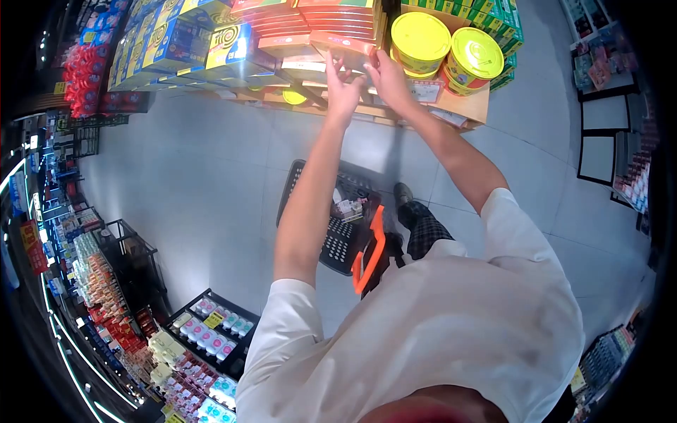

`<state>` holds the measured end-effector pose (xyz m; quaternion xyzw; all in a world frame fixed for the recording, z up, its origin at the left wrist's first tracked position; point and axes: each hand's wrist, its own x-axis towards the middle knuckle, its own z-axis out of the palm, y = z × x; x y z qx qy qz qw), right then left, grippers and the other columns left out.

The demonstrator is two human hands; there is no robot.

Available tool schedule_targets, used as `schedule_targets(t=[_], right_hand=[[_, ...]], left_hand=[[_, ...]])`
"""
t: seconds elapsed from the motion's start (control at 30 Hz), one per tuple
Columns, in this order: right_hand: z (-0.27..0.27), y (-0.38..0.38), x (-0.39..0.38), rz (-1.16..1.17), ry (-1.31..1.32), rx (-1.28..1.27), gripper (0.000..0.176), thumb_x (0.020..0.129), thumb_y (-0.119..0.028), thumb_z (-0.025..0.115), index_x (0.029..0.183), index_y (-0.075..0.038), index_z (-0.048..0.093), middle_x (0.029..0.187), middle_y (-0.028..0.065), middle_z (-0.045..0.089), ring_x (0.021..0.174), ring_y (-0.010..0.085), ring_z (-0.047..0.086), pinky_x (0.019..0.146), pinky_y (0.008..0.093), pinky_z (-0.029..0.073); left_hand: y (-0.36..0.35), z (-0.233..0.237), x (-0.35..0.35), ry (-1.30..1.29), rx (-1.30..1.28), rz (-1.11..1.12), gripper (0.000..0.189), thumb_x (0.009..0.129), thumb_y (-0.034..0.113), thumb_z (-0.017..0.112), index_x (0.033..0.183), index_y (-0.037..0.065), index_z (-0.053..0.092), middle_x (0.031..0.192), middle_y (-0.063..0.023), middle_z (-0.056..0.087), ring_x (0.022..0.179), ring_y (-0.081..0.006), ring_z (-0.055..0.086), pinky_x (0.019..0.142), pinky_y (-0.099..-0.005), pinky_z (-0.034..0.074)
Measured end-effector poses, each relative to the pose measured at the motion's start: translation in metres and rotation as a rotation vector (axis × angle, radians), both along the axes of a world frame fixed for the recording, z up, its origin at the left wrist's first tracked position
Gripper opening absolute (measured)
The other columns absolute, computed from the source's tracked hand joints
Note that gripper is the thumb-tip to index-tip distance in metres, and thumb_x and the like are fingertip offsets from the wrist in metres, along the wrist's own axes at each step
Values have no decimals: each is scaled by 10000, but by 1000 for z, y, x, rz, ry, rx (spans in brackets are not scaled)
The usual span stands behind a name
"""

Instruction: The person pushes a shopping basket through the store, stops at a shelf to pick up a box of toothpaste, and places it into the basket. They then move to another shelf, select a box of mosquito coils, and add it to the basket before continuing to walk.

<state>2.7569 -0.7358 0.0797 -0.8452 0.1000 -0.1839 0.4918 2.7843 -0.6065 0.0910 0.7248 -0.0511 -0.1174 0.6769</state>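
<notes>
Both my hands reach to the front of a display at the top of the view. A red box (pixel 341 45) juts out at the front of the stacked red boxes (pixel 337 15). My right hand (pixel 390 79) has its fingers pressed at the right end of this box. Below the box is my left hand (pixel 343 90), palm up, its fingers apart and their tips close to the box's underside. Just right of my hands stand two tubs with yellow lids (pixel 421 41). Blue and yellow boxes (pixel 227 51) are stacked to the left.
A dark basket (pixel 338 243) with an orange handle (pixel 370 257) is below my forearms, with packages inside. Green boxes (pixel 497 25) stand behind the tubs. A black rack of packs (pixel 211 331) is at lower left, shelves (pixel 599 141) at the right edge.
</notes>
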Motion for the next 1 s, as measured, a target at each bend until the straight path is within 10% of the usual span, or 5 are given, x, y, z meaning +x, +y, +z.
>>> schedule_targets(t=[0.4,0.7,1.0], right_hand=[[-38,-3,15,-152,-212,220,347,795,-35,698,1092,15,526,874,141,593,745,242,632,648,362,512],[-33,-5,12,-176,-106,147,287,783,-97,735,934,-5,509,744,98,591,636,198,593,614,303,503],[-26,-8,0,-135,-114,129,243,800,-148,727,826,-17,524,685,61,582,612,147,569,594,288,481]], left_hand=[[-28,-7,-3,110,-143,-60,997,787,-22,622,1526,222,-2,1516,-260,162,1294,-334,402,945,-382,482],[-21,-13,-3,112,-138,92,935,798,0,608,1525,161,42,1421,-181,327,1153,-274,477,810,-308,502],[18,-5,56,-318,245,426,919,793,49,674,1508,77,97,1440,-243,261,1199,-362,456,965,-419,439]])
